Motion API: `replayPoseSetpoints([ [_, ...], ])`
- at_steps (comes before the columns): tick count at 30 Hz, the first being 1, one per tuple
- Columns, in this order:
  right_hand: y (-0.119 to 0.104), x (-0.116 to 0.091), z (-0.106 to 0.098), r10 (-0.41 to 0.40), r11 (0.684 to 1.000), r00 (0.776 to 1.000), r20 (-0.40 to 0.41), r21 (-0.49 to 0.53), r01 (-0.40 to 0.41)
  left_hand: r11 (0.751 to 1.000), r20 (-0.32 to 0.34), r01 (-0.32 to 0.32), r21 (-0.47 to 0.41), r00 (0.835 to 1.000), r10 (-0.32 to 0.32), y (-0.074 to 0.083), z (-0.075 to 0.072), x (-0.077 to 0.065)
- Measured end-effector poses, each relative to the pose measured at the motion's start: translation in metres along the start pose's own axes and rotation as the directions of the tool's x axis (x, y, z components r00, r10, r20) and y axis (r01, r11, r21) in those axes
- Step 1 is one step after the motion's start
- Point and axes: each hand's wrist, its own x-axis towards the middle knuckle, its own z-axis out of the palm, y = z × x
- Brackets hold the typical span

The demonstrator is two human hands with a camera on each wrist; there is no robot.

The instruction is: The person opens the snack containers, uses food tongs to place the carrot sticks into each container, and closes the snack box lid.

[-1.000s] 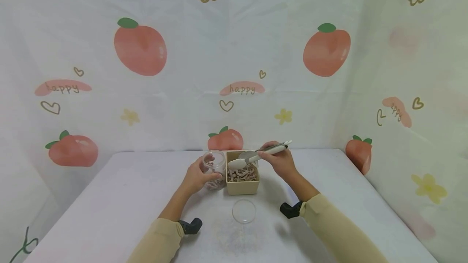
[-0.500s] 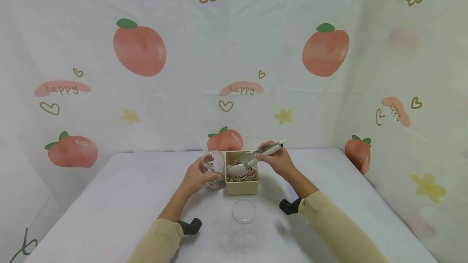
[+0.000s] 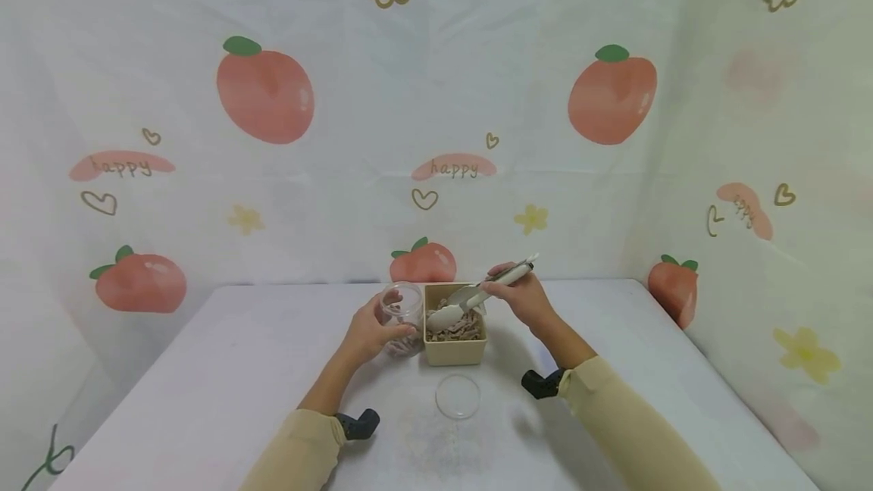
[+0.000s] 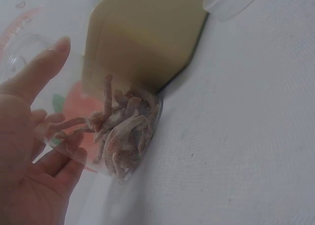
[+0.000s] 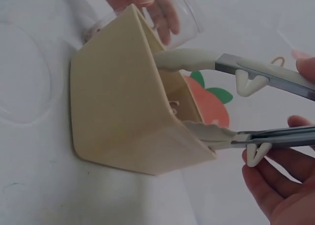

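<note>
My left hand (image 3: 364, 333) grips a clear jar (image 3: 404, 315) standing against the left side of a beige box (image 3: 455, 354). In the left wrist view, dusty brown, twisted dried strips (image 4: 125, 131) lie in the jar's bottom, with thumb and fingers round its wall. My right hand (image 3: 532, 301) holds a pair of tongs (image 5: 275, 75) by the handles. The tongs' arms are spread apart in the right wrist view, and their whitish tips reach inside the box. More brownish strips (image 3: 458, 333) fill part of the box; the tongs hide some of them.
A clear round lid (image 3: 458, 397) lies on the white tabletop (image 3: 286, 339) in front of the box. Behind the table hangs a white curtain (image 3: 341, 218) printed with fruit. Dark wrist-camera mounts (image 3: 542, 384) stick out from both sleeves.
The tongs' tips have dipped lower into the box among the strips, and the right hand has shifted slightly. The left hand and jar stay in place.
</note>
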Motion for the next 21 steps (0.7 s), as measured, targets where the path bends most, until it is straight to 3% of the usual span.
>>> replayPoseSetpoints([
  [7,-0.0065,-0.0013,0.0011,0.01,0.999,1.0,0.013,-0.051,-0.009,1.0,-0.005,-0.004,0.014,1.0,0.004,0.0047,-0.0015,-0.0012],
  [15,-0.0102,-0.0038,0.0021,-0.047,0.984,0.998,-0.042,-0.176,0.039,1.0,0.005,0.001,0.006,1.0,-0.002,0.0052,-0.0009,-0.0014],
  [21,-0.0049,-0.0034,0.0055,-0.04,0.99,0.998,-0.046,-0.134,0.034,1.0,0.004,0.0,0.006,1.0,0.0,0.0043,-0.0003,-0.0028],
])
